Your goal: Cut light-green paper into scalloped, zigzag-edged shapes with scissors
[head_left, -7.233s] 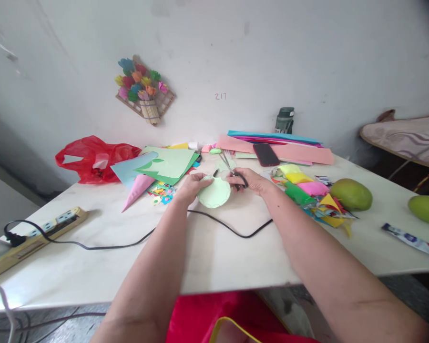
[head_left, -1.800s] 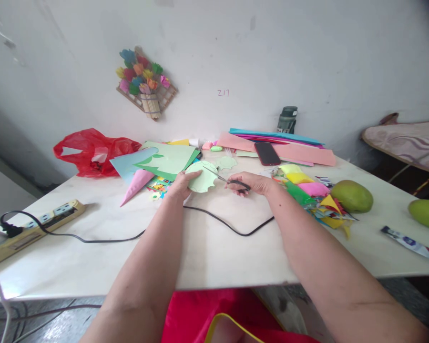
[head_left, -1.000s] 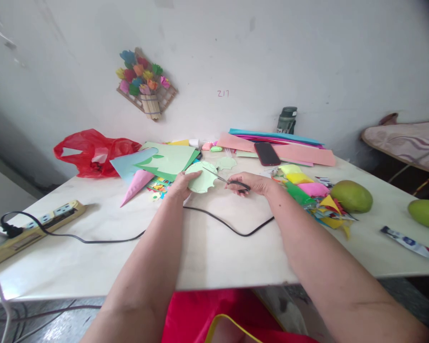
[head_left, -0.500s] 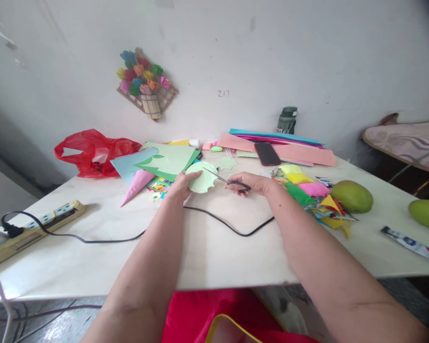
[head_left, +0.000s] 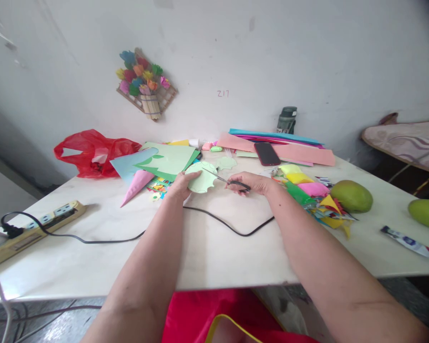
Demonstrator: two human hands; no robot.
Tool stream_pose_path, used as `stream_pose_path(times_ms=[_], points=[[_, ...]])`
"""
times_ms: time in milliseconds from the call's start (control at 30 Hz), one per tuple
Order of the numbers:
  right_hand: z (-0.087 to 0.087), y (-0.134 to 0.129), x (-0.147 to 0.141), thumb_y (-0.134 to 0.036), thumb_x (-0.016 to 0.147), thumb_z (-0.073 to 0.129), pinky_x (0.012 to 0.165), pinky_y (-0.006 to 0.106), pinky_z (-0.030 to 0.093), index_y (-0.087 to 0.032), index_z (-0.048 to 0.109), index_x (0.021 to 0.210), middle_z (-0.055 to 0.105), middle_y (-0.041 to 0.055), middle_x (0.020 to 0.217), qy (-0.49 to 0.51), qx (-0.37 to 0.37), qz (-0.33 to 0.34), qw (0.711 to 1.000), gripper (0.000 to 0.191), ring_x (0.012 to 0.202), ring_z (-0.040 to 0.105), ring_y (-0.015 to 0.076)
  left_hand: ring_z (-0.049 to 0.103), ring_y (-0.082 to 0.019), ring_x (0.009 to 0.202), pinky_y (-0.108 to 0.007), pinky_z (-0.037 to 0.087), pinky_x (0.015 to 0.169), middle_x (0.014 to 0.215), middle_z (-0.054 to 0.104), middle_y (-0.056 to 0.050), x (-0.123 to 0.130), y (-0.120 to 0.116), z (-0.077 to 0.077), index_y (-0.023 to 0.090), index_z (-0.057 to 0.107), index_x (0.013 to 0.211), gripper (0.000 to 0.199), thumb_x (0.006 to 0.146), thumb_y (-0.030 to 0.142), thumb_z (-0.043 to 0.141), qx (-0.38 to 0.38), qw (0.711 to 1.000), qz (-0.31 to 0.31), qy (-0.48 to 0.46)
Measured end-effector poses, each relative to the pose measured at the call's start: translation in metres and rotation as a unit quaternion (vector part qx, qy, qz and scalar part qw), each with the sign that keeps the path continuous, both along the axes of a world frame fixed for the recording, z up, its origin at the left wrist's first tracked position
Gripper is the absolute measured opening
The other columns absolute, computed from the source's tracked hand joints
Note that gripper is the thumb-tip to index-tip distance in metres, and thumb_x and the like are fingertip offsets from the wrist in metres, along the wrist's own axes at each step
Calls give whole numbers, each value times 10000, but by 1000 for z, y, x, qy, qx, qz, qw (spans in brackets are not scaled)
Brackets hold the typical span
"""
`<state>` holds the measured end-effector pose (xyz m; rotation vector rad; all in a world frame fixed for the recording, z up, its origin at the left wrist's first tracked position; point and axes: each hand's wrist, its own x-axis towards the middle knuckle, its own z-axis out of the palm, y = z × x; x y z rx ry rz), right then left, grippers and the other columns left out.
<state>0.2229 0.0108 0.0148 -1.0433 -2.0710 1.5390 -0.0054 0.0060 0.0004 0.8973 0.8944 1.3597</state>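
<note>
Pinched by its left edge, a pale green paper circle [head_left: 199,182] is in my left hand [head_left: 181,185], thumb on top. Scallops are cut along part of the circle's lower right rim. My right hand [head_left: 247,183] is closed round the black handles of a pair of scissors [head_left: 219,177]. Their blades point left and reach over the circle's right side. Just behind the scissors lies a scalloped pale green paper piece [head_left: 226,163]. Left of my left hand are a pink paper cone [head_left: 137,186] and several small coloured paper scraps [head_left: 158,194].
A black cord [head_left: 221,221] crosses the table from a power strip [head_left: 50,221]. Further back lie a red plastic bag [head_left: 93,155], green paper sheets [head_left: 171,157] and a phone [head_left: 267,154]. To the right are coloured clay packets [head_left: 300,177], mangoes [head_left: 352,196] and a tube [head_left: 409,243].
Almost nothing differs. Both hands, the scissors and the paper circle keep practically the same place.
</note>
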Motion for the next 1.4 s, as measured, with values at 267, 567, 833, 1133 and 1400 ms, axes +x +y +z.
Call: stream_pose_path(times_ms=[267, 567, 833, 1133, 1400], points=[[0, 0, 0, -264, 690, 560, 372, 189, 259, -115, 594, 824, 410, -62, 473, 12, -17, -2, 1000, 203, 391, 390, 52, 652, -262, 735, -416, 540, 718, 788, 674, -119, 0, -1, 1, 75, 575, 839, 340, 538, 110, 729, -2, 1000, 7, -5], [-3, 2, 1, -240, 666, 541, 371, 198, 266, -124, 595, 815, 413, -59, 457, 22, -28, -8, 999, 196, 385, 400, 61, 652, -248, 712, -401, 549, 704, 777, 678, -108, -1, 1, -1, 81, 587, 821, 323, 536, 123, 734, 2, 1000, 1, -7], [-4, 2, 0, -234, 679, 534, 363, 187, 265, -125, 590, 796, 429, -51, 475, 23, -25, -11, 999, 169, 392, 410, 57, 655, -266, 739, -423, 542, 731, 780, 679, -120, -1, 2, -3, 72, 593, 838, 319, 553, 124, 725, 1, 1000, -12, -7], [-4, 3, 0, -168, 653, 491, 370, 198, 265, -111, 590, 793, 413, -55, 467, 58, -38, -3, 998, 181, 373, 361, 51, 655, -263, 754, -414, 539, 748, 774, 680, -114, -1, 2, -2, 78, 593, 828, 311, 550, 126, 724, 4, 1000, -17, -17], [-1, 0, -2, -181, 645, 509, 357, 206, 259, -139, 553, 710, 412, -52, 446, 56, -49, -23, 997, 89, 378, 389, 65, 651, -273, 790, -411, 539, 755, 790, 682, -117, 0, 1, -2, 99, 603, 815, 284, 560, 134, 721, -5, 1000, -8, -4]])
